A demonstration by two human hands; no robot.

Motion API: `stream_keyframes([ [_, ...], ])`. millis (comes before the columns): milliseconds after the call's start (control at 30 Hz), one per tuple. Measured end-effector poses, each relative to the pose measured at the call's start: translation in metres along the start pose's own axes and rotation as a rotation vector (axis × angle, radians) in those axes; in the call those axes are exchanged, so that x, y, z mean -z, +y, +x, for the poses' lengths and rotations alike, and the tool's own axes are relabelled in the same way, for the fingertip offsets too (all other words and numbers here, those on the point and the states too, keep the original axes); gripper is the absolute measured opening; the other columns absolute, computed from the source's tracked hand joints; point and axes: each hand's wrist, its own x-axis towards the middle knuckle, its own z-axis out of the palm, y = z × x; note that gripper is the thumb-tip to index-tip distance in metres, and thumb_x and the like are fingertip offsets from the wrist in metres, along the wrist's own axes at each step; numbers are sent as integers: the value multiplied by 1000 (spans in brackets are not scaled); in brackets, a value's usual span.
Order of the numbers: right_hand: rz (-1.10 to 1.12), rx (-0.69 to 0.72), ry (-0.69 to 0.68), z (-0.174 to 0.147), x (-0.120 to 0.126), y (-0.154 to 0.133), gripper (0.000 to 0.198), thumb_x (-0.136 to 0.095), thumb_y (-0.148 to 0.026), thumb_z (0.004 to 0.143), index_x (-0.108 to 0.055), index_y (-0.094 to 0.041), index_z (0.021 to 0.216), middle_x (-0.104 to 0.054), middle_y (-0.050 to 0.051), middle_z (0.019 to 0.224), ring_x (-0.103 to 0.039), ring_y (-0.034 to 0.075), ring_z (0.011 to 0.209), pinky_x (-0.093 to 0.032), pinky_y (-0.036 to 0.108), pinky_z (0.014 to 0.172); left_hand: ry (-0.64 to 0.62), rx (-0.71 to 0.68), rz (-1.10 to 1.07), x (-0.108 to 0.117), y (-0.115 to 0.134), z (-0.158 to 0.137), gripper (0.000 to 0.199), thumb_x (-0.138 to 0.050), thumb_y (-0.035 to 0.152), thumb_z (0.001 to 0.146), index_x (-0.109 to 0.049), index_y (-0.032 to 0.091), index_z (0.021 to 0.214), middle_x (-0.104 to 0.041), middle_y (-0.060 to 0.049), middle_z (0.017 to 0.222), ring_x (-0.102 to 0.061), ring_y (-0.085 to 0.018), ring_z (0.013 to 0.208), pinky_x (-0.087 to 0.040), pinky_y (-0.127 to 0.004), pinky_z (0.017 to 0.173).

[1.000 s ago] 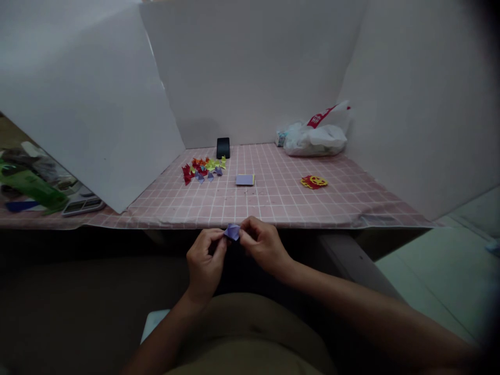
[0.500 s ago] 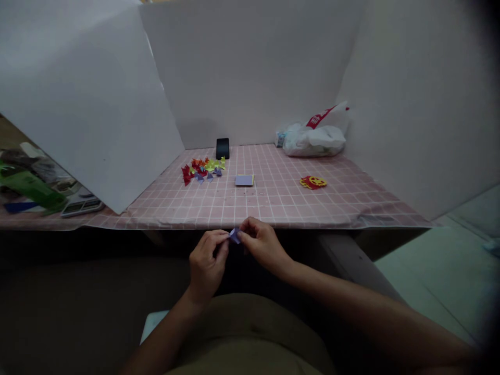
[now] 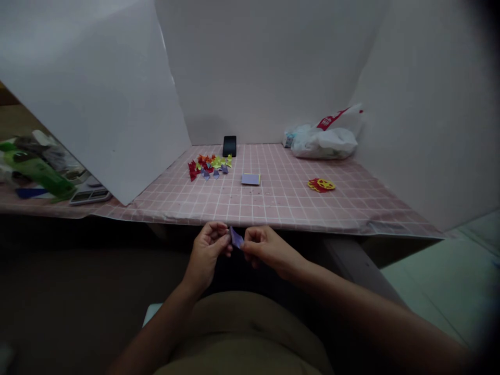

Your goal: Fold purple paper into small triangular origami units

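Observation:
A small folded piece of purple paper [image 3: 236,238] is held between my two hands, just off the table's front edge. My left hand [image 3: 209,249] pinches its left side between thumb and fingers. On the other side, my right hand [image 3: 266,247] grips the lower right corner, fingers curled. On the table [image 3: 219,205] ahead lies a flat stack of square paper [image 3: 250,179], purple on top with yellow showing at the edge. Left of it sits a cluster of small folded paper pieces [image 3: 211,165] in red, orange, yellow and purple.
A black phone [image 3: 229,146] leans at the back. Red and yellow cut-out shapes [image 3: 321,185] lie to the right, with a white plastic bag [image 3: 326,139] behind them. White panels [image 3: 269,67] surround the table. A scale [image 3: 90,196] and green bottle [image 3: 41,174] are at left.
The view has shifted slightly, so the table things appear further right. The purple paper has turned from a compact shape to a longer slanted one, and the fingers have changed their hold.

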Motion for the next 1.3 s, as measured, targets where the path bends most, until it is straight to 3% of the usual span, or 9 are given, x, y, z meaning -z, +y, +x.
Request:
stream_keyframes([
  [100,-26,-12,-12,-1,-2,2,20,-57,-9,76,-51,-18,59,-55,-4,49,-45,6,40,-35,18,40,-30,44,2,-1,0,-1,23,-75,23,74,-57,19,88,-57,6,73,-50,-5,51,-33,-14,41],
  [167,-55,-18,-10,-2,-4,3,20,-56,-9,76,-50,-18,58,-55,-4,49,-45,7,40,-34,18,40,-50,72,13,-1,0,-2,20,-73,25,75,-57,19,86,-55,6,70,-47,-5,50,-30,-15,41],
  [500,-128,-24,-7,-4,-5,0,20,-54,-13,77,-50,-18,58,-53,-4,50,-45,8,41,-33,20,42,-87,39,145,-4,2,-5,20,-70,30,79,-66,14,90,-59,2,70,-46,-7,54,-37,-20,49],
  [733,-258,74,-35,-6,-7,2,21,-56,-22,82,-51,-18,62,-53,-2,55,-47,9,49,-34,22,46,-48,43,153,-3,1,-5,19,-70,31,79,-67,14,86,-62,1,71,-48,-8,56,-38,-20,50],
  [867,-172,72,-150,-4,2,-4,28,-58,-38,86,-56,-17,68,-55,-2,58,-49,10,51,-39,23,49,-74,63,113,2,4,-4,18,-71,29,78,-67,14,86,-61,2,71,-48,-7,56,-37,-19,50],
  [933,-126,100,-113,-2,8,-5,33,-57,-44,88,-55,-18,68,-55,-2,58,-49,10,52,-39,23,50,-108,89,92,3,5,-3,18,-72,29,78,-66,14,87,-60,2,71,-48,-7,56,-37,-19,49],
  [1033,-30,102,-69,3,13,-4,33,-63,-45,84,-52,-18,69,-54,-4,59,-48,8,51,-40,22,51,-154,129,68,3,6,-3,20,-73,28,78,-64,15,90,-60,2,70,-50,-8,57,-37,-18,49],
  [1300,106,70,-154,5,10,4,29,-73,-41,77,-58,-16,77,-60,-2,64,-54,8,51,-44,21,50,-220,144,26,4,3,-4,24,-75,30,78,-56,17,84,-57,4,69,-50,-7,57,-38,-17,47],
])
